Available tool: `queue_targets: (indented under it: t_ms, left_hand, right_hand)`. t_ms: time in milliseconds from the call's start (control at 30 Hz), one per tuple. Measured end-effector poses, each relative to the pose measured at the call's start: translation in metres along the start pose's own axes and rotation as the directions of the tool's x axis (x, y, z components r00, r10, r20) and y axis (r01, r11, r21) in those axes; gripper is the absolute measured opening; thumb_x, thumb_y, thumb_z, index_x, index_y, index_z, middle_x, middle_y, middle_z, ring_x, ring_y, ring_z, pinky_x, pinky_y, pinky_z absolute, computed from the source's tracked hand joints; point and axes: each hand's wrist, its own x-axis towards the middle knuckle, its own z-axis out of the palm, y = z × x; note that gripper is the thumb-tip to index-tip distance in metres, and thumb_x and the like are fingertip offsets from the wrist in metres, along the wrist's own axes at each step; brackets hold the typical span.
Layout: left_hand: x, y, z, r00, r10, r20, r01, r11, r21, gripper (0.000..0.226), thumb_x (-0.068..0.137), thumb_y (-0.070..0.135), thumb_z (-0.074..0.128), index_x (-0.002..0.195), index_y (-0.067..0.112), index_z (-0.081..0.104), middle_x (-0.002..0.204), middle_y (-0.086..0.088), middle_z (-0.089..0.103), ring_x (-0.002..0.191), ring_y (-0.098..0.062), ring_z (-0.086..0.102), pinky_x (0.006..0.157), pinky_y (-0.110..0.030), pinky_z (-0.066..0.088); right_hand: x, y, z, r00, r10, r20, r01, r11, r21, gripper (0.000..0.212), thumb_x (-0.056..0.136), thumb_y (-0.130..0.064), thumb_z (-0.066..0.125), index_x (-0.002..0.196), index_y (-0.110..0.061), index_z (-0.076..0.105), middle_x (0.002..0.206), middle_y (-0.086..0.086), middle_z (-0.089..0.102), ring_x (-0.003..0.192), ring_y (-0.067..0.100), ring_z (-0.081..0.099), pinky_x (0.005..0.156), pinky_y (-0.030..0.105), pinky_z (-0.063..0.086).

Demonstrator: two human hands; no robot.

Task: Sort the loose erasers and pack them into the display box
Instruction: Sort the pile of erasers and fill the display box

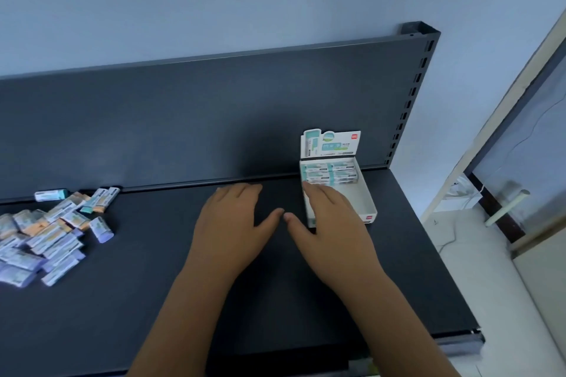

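A white display box with an upright printed flap stands at the back right of the dark shelf. Several teal-wrapped erasers fill its far end; its near half is bare. My right hand lies flat with straight fingers over the box's left wall, fingertips near the packed erasers. My left hand rests flat on the shelf just left of it, thumbs almost touching. A heap of loose erasers in teal, orange and purple wrappers lies at the far left.
The dark shelf ends at a front edge below my forearms and at a right edge past the box. An upright back panel rises behind it. To the right is a floor with a cable and a door frame.
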Motion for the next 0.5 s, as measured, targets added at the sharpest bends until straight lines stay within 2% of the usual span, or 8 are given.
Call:
queue_targets:
  t_ms: [133, 200, 300, 367, 433, 500]
  left_hand:
    - [-0.022, -0.024, -0.010, 1.000, 0.007, 0.009, -0.006, 0.999, -0.044, 0.069, 0.088, 0.065, 0.046, 0.134, 0.015, 0.059, 0.133, 0.001, 0.062, 0.125, -0.019, 0.054, 0.103, -0.033, 0.045]
    - [-0.029, -0.032, -0.012, 1.000, -0.004, 0.023, 0.005, 0.999, -0.049, 0.065, 0.090, 0.062, 0.051, 0.136, 0.016, 0.058, 0.136, 0.003, 0.060, 0.127, -0.017, 0.051, 0.104, -0.030, 0.042]
    - [-0.038, -0.039, -0.014, 0.999, -0.018, 0.041, 0.020, 0.998, -0.058, 0.062, 0.092, 0.058, 0.055, 0.138, 0.017, 0.056, 0.139, 0.004, 0.057, 0.131, -0.017, 0.046, 0.106, -0.029, 0.039]
    - [-0.041, -0.041, -0.017, 0.998, -0.028, 0.050, 0.031, 0.997, -0.068, 0.061, 0.092, 0.057, 0.055, 0.137, 0.017, 0.056, 0.138, 0.004, 0.057, 0.132, -0.017, 0.045, 0.106, -0.028, 0.037]
    - [-0.040, -0.044, -0.020, 0.998, -0.048, 0.048, 0.051, 0.996, -0.070, 0.059, 0.092, 0.057, 0.055, 0.136, 0.017, 0.057, 0.138, 0.004, 0.058, 0.132, -0.016, 0.045, 0.105, -0.027, 0.037]
    - [-0.039, -0.049, -0.024, 0.996, -0.074, 0.052, 0.078, 0.995, -0.062, 0.059, 0.093, 0.057, 0.055, 0.137, 0.019, 0.056, 0.139, 0.005, 0.056, 0.133, -0.015, 0.043, 0.104, -0.026, 0.036]
  right_hand:
    - [-0.009, -0.022, 0.020, 0.997, 0.066, 0.027, -0.068, 0.994, 0.080, 0.067, 0.095, -0.055, 0.051, 0.152, -0.023, 0.036, 0.150, -0.009, 0.042, 0.140, 0.007, 0.032, 0.112, 0.025, 0.030]
    - [-0.014, -0.030, 0.027, 0.998, 0.067, 0.018, -0.069, 0.995, 0.072, 0.066, 0.095, -0.053, 0.052, 0.152, -0.022, 0.037, 0.150, -0.009, 0.043, 0.140, 0.008, 0.033, 0.111, 0.023, 0.029]
    - [-0.020, -0.038, 0.033, 0.999, 0.004, -0.036, -0.006, 0.999, -0.034, 0.063, 0.095, -0.050, 0.053, 0.147, -0.017, 0.043, 0.145, -0.004, 0.048, 0.140, 0.014, 0.035, 0.114, 0.032, 0.034]
    - [-0.019, -0.041, 0.034, 0.997, -0.036, -0.064, 0.033, 0.998, -0.046, 0.061, 0.095, -0.049, 0.053, 0.145, -0.015, 0.046, 0.142, -0.002, 0.050, 0.140, 0.018, 0.036, 0.114, 0.038, 0.036]
    - [-0.018, -0.044, 0.036, 0.995, -0.064, -0.073, 0.062, 0.998, -0.022, 0.059, 0.095, -0.047, 0.054, 0.144, -0.015, 0.047, 0.143, -0.002, 0.050, 0.142, 0.017, 0.034, 0.116, 0.037, 0.034]
    - [-0.018, -0.048, 0.039, 0.994, -0.090, -0.065, 0.094, 0.994, 0.061, 0.055, 0.097, -0.044, 0.056, 0.144, -0.016, 0.049, 0.145, -0.003, 0.049, 0.145, 0.013, 0.031, 0.117, 0.030, 0.030]
